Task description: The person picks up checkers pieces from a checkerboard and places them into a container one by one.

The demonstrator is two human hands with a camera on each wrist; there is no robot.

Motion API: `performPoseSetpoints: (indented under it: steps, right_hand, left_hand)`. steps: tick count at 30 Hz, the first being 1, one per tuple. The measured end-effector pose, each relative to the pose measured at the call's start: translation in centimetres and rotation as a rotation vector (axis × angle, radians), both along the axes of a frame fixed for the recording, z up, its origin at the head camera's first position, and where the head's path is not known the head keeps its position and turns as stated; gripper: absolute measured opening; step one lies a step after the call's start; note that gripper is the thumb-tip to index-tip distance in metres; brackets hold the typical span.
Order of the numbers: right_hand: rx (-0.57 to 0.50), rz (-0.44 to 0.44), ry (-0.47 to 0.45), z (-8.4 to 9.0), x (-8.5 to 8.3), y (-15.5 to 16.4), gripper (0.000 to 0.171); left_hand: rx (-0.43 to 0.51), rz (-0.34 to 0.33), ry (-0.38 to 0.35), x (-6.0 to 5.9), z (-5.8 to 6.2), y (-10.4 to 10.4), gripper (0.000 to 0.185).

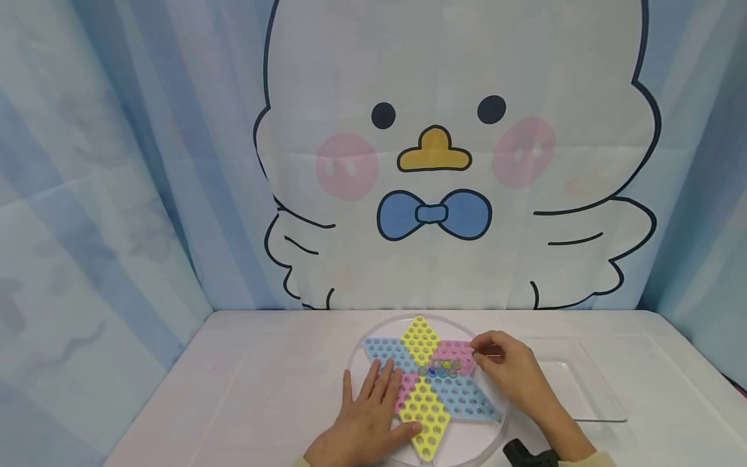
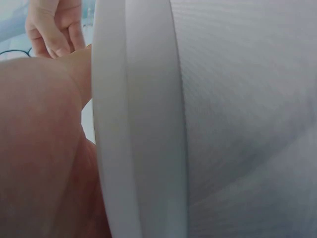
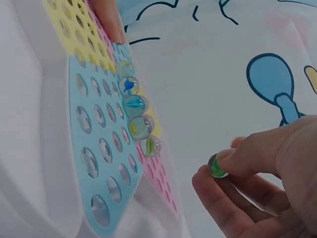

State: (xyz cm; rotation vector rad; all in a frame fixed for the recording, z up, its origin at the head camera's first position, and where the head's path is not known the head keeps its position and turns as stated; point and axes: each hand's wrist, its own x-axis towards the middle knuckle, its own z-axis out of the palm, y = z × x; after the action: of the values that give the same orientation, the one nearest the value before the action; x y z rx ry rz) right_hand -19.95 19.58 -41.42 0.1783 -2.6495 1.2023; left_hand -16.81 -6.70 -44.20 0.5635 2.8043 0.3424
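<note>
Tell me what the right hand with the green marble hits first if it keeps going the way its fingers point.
Probably the pink section of the star board, beside the marble row; depth is unclear.

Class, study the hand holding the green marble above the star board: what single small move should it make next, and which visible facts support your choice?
Probably lower the green marble, pinched by the right hand, into the empty hole at the near end of the row of marbles. Those marbles sit in adjoining holes across the board, and the left hand lies flat on the board, seemingly steadying it.
</note>
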Motion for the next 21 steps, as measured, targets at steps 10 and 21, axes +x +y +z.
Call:
performPoseSetpoints:
  steps: [10,21]
  right_hand:
    - [-0.021,0.004,-0.01,0.3,0.0,0.7,0.016]
    - [-0.006,-0.054,0.003,1.4,0.2,1.7,0.019]
  left_hand:
    - [0.007,-0.001,0.004,0.1,0.0,0.0,0.097]
    - [0.008,-0.004,0.014,0.1,0.0,0.0,0.097]
